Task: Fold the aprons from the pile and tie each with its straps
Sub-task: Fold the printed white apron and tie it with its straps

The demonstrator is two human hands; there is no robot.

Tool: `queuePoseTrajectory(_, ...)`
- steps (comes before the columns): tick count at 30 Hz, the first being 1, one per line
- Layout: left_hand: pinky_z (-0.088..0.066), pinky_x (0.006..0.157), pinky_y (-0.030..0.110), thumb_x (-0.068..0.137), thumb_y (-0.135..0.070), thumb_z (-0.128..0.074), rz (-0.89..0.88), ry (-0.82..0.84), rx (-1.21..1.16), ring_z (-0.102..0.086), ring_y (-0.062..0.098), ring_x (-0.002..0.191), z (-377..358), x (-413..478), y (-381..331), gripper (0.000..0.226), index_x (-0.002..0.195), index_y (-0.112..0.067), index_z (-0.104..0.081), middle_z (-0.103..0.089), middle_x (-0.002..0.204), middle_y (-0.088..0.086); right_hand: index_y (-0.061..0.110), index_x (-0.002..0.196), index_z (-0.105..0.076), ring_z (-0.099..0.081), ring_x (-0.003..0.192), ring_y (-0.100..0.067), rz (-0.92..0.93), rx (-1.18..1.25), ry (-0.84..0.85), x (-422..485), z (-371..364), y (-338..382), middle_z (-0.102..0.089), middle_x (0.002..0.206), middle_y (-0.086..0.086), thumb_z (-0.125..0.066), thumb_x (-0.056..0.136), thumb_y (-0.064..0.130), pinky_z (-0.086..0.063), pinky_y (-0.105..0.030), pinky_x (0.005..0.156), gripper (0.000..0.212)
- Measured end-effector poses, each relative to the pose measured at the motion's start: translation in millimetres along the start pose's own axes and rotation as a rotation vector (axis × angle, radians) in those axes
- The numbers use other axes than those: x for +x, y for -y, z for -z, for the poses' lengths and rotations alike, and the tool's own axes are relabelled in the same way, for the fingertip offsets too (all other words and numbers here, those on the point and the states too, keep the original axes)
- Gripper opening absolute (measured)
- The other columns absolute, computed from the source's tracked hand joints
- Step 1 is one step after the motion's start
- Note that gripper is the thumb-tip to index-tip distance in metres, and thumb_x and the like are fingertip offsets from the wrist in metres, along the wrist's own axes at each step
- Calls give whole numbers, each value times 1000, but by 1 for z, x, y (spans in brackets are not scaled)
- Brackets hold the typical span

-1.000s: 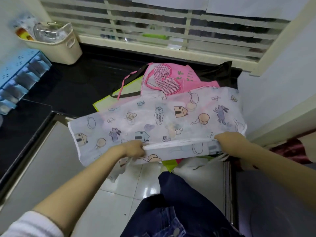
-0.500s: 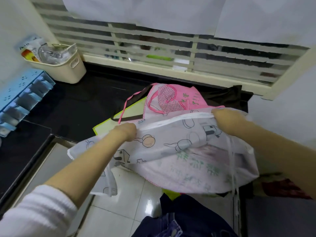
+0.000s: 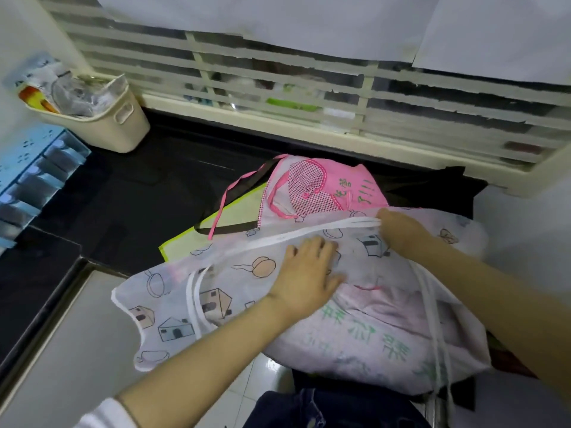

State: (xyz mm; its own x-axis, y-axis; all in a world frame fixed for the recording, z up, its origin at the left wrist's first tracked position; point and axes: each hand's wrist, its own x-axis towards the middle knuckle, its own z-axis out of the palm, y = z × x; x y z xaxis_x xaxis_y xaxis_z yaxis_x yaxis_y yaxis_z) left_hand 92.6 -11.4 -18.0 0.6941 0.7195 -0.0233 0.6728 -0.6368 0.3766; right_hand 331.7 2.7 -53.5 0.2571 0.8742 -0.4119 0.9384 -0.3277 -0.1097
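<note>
A thin white apron [image 3: 216,291] printed with houses and cups lies folded over the pile on the black counter. My left hand [image 3: 309,273] rests flat on it, fingers spread. At the fold's far edge my right hand [image 3: 401,230] pinches the white strap hem. White straps [image 3: 432,319] trail down on the right, and another loops on the left. Behind lie a pink apron [image 3: 324,186] with a checked pocket, a yellow-green one [image 3: 234,217] and a dark one [image 3: 432,186].
A cream basket [image 3: 123,125] of packets stands at the back left beside a blue rack [image 3: 34,168]. A barred window [image 3: 278,88] runs along the back. A grey surface [image 3: 77,335] lies lower left, with tiled floor and dark jeans [image 3: 309,409] below.
Both hands carried the apron's near edge up and over toward the window, folding it. My left hand then let go and pressed flat on the cloth.
</note>
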Motion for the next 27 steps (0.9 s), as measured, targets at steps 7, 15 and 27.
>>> queuePoseTrajectory(7, -14, 114, 50, 91, -26, -54, 122, 382, 41, -9, 22, 145, -55, -5, 11, 92, 149, -18, 15, -6, 158, 4, -1, 123, -41, -53, 109, -36, -99, 470, -113, -17, 1, -9, -54, 120, -23, -52, 95, 18, -39, -39, 90, 36)
queuePoseTrajectory(15, 2, 115, 50, 83, -17, -59, 225, 368, -159, -13, 21, 145, -64, -11, 5, 104, 146, -16, 24, -16, 156, 3, 1, 124, -46, -52, 111, -36, -424, 629, -294, -85, -44, -21, -56, 121, -19, -52, 90, 50, -43, -46, 96, 60)
queuePoseTrajectory(27, 4, 118, 34, 99, -8, -34, 77, 437, 185, 4, 33, 145, -62, -28, 0, 67, 144, 9, 12, 5, 155, 24, 15, 101, -46, -56, 94, -29, -219, 383, -143, -110, -36, -56, -47, 83, 1, -35, 100, 27, -40, -36, 82, 16)
